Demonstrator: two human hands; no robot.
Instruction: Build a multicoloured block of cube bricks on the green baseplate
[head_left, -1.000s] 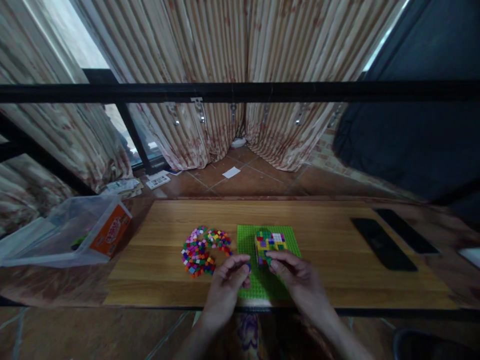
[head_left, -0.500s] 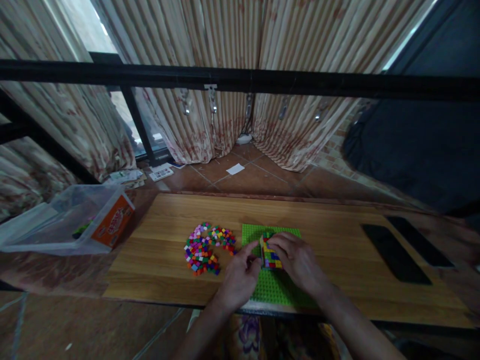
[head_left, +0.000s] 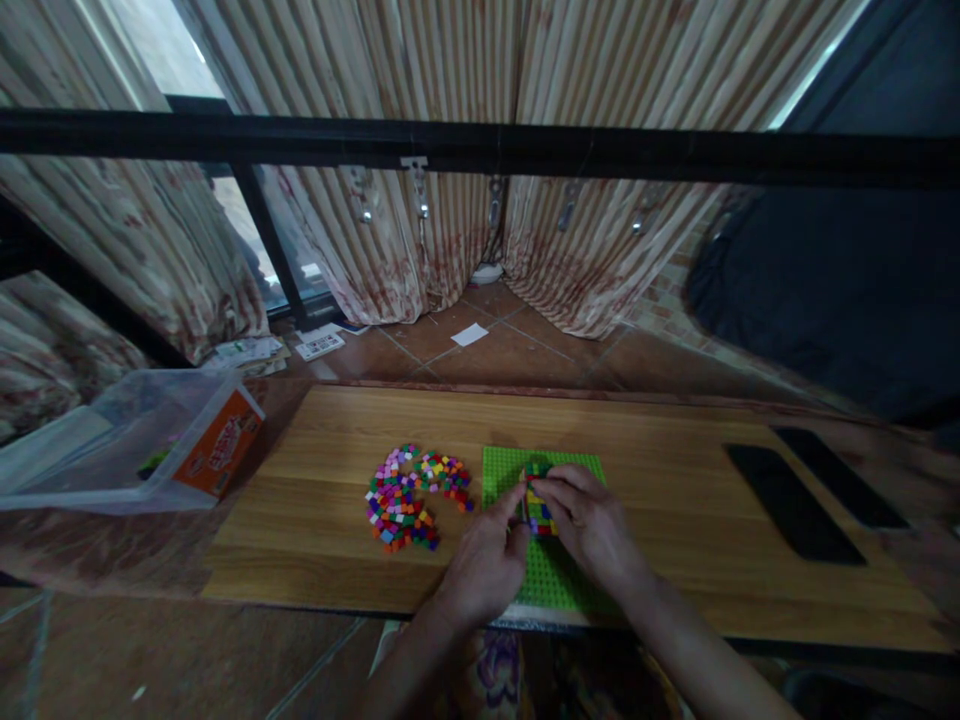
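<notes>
A small block of multicoloured toy bricks (head_left: 538, 523) stands on a green studded baseplate (head_left: 555, 590). At the block's left side is my left hand (head_left: 487, 560), with its index finger and thumb against that side and the other fingers curled. My right hand (head_left: 596, 522) comes over the block from the right. Its thumb and index finger are pinched at the block's upper part, and what lies between them is hidden. Part of the block is covered by my fingers. Left of the baseplate lies a loose pile of small coloured bricks (head_left: 397, 507).
The wooden table (head_left: 315, 540) carries two dark flat phone-like slabs (head_left: 795, 503) at its right. A clear plastic bin (head_left: 127, 490) with an orange label stands off the left end. A black bar (head_left: 465, 148) crosses in front of the curtains (head_left: 600, 80).
My left hand has moved slightly up and right, its index finger now reaching further along the block's left side. My right fingers have shifted slightly left over the block. The view has tilted a little.
</notes>
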